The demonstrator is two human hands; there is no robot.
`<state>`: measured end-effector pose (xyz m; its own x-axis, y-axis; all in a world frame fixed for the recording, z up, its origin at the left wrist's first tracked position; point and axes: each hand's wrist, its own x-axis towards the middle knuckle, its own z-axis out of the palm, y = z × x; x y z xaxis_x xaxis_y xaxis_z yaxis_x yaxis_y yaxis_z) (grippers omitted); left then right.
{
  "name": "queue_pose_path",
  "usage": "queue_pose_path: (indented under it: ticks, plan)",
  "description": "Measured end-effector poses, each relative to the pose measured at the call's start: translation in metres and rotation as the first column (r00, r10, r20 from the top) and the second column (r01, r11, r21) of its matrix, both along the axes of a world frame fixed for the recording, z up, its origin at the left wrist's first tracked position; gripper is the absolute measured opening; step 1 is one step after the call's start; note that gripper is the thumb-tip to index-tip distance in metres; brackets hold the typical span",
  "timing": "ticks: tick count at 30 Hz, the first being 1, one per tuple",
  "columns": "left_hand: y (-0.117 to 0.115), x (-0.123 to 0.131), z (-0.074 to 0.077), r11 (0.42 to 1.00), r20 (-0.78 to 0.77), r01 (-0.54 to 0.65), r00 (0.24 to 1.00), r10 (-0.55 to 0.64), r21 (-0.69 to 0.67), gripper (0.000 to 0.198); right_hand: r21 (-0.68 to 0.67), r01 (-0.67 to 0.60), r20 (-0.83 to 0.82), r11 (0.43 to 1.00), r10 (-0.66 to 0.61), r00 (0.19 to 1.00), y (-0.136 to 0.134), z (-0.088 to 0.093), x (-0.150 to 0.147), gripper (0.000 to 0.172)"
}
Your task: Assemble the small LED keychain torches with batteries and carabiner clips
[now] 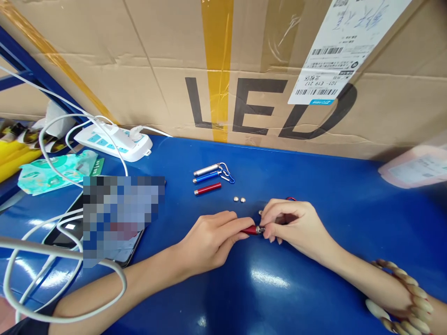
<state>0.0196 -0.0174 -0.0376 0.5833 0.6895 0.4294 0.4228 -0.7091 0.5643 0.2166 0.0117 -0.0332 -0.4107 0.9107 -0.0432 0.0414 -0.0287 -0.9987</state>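
My left hand (213,235) pinches the body of a small red keychain flashlight (250,230) just above the blue table (265,288). Against that flashlight's silver end, my right hand (291,223) has its fingers closed on a small metal part; a bit of red ring shows behind the knuckles. Two button cell batteries (239,199) lie just beyond the hands. Farther back lie a silver flashlight (208,168), a blue flashlight (206,176) with key rings, and a red flashlight body (207,188).
A large cardboard box (244,65) printed "LED" walls the back. A white power strip (115,142) with cables, a phone (70,230) beside a blurred patch, a green packet (52,172) and a white cable loop (63,279) fill the left. A pink packet (415,167) lies right.
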Motion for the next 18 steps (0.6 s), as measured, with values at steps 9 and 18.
queue_pose_path:
  ticks: [9, 18]
  plan:
    - [-0.0028, 0.0013, 0.0013, 0.999, -0.044, -0.04, 0.998, 0.039, -0.026, 0.028, 0.092, 0.019, 0.04, 0.996, -0.023, 0.999, -0.0004, 0.0024, -0.0011, 0.017]
    - [-0.0021, 0.0008, 0.0001, 0.998, -0.049, -0.023, 0.999, 0.021, -0.051, 0.026, 0.122, -0.028, 0.043, 0.992, 0.023, 0.999, -0.0016, 0.0033, -0.0011, 0.018]
